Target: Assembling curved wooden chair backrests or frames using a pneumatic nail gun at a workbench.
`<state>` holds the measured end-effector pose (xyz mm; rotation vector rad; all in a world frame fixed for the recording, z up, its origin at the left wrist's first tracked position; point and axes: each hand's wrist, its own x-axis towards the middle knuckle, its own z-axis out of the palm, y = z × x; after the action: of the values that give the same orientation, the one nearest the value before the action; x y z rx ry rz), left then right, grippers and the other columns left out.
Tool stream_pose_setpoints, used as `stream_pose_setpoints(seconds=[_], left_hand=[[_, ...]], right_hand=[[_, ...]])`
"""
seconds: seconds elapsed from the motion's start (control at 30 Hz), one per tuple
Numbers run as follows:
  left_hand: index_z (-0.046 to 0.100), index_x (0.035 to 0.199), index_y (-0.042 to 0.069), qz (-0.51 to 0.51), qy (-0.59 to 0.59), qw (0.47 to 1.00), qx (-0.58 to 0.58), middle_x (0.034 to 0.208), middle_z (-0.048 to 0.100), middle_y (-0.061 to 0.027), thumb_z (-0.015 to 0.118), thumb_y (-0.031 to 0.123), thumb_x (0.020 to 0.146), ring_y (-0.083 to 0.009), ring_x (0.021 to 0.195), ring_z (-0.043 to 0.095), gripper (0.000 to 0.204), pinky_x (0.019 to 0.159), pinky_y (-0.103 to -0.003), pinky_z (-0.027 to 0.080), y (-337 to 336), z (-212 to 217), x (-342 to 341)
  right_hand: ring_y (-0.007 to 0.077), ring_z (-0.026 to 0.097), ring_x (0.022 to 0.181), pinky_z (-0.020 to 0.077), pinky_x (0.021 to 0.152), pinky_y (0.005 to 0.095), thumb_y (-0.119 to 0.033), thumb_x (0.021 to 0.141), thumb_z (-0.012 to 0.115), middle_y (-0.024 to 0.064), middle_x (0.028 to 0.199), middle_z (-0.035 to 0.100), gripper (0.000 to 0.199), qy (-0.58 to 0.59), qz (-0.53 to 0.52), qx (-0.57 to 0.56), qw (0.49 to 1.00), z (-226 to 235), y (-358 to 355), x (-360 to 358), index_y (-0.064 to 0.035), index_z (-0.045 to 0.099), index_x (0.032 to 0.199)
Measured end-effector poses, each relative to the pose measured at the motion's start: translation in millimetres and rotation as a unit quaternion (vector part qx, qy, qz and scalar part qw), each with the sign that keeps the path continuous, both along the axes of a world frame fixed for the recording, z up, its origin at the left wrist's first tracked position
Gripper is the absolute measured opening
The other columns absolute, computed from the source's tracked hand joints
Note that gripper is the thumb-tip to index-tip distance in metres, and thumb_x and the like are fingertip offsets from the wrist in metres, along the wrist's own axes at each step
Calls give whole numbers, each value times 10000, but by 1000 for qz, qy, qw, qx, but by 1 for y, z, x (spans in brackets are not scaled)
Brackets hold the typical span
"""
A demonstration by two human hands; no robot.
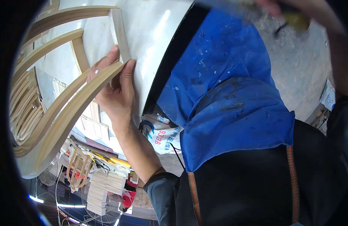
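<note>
At the upper left, my left hand grips the corner of a curved wooden frame. Its thumb presses near the end of a bent rail, and its fingers reach round behind toward a straight crosspiece. The frame is pale, smooth wood and rests on a white worktop. Up at the top right, my right hand is raised over the far side of my lap, smeared by motion. In it is a tool with a rounded yellowish part and a dark part; its exact kind is too blurred to name.
A dark edge bounds the worktop beside the blue apron on my lap. More bent wooden pieces lie at the far left. Lower left are stacked wood slats, yellow-handled tools and a fan. A printed white sack lies below the worktop.
</note>
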<state>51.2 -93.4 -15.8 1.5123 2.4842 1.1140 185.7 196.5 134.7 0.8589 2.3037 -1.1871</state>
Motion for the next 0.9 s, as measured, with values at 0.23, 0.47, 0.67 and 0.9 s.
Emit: stream_pose_setpoints(seconds=[0.23, 0.47, 0.67, 0.9], left_hand=[[661, 1256, -19, 17, -66, 998, -20, 1271, 691, -154, 786, -39, 876, -224, 1163, 662, 400, 1011, -348, 532, -9, -4, 1], [632, 1284, -44, 9, -72, 997, -14, 1282, 682, -166, 773, -60, 880, -227, 1173, 658, 428, 1025, -346, 525, -8, -4, 3], [629, 1287, -48, 4, -43, 999, -30, 1280, 683, -169, 772, -57, 883, -228, 1166, 660, 428, 1030, -347, 517, -5, -3, 3], [624, 1291, -44, 14, -65, 998, -15, 1271, 685, -165, 769, -57, 886, -223, 1166, 660, 430, 1020, -340, 523, -7, -5, 4]], right_hand=[[102, 444, 481, 398, 474, 284, -319, 1011, 687, -15, 571, 479, 381, 21, -194, -559, 806, -98, -35, 32, -77, 572, 741], [98, 454, 506, 400, 481, 273, -317, 1008, 693, -17, 602, 470, 359, 47, -190, -571, 797, -102, -46, 33, -72, 574, 775], [97, 459, 511, 407, 484, 274, -333, 1018, 679, -15, 617, 482, 343, -10, -212, -647, 732, -102, -38, 27, -53, 595, 839], [94, 459, 509, 417, 479, 268, -307, 1029, 668, -15, 615, 488, 295, 17, -179, -600, 779, -110, -49, 29, -40, 608, 920]])
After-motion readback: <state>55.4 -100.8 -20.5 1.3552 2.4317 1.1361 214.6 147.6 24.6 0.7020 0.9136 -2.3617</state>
